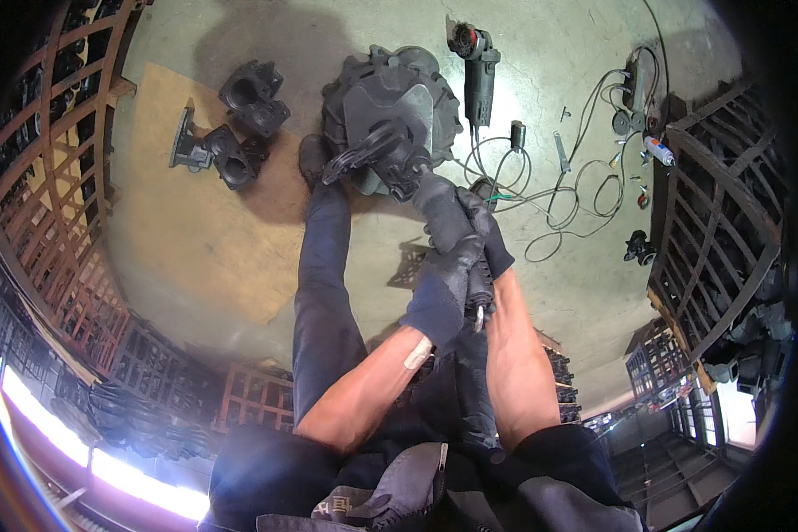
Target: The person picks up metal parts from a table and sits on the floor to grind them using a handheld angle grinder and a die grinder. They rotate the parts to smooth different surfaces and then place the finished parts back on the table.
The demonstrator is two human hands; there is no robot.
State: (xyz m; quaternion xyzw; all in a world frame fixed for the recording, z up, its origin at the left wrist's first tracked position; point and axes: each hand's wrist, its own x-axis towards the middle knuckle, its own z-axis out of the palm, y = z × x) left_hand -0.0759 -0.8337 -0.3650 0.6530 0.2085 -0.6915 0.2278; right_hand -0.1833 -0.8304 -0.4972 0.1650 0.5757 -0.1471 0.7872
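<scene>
Left hand [455, 259], right hand [476, 213] wrapped round power tool [480, 289] | axis slants up-left toward casting [388, 108], upper centre | right nearer

The greenish floor [576, 53] is holding dark metal parts [271, 113] on the left. A black power tool [480, 89], loopy cords [597, 205] and a can [659, 151] are lying further right.

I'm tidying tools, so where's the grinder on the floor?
In the head view, the grinder lies near the top, right of the round black part and ahead of the right hand.
</scene>
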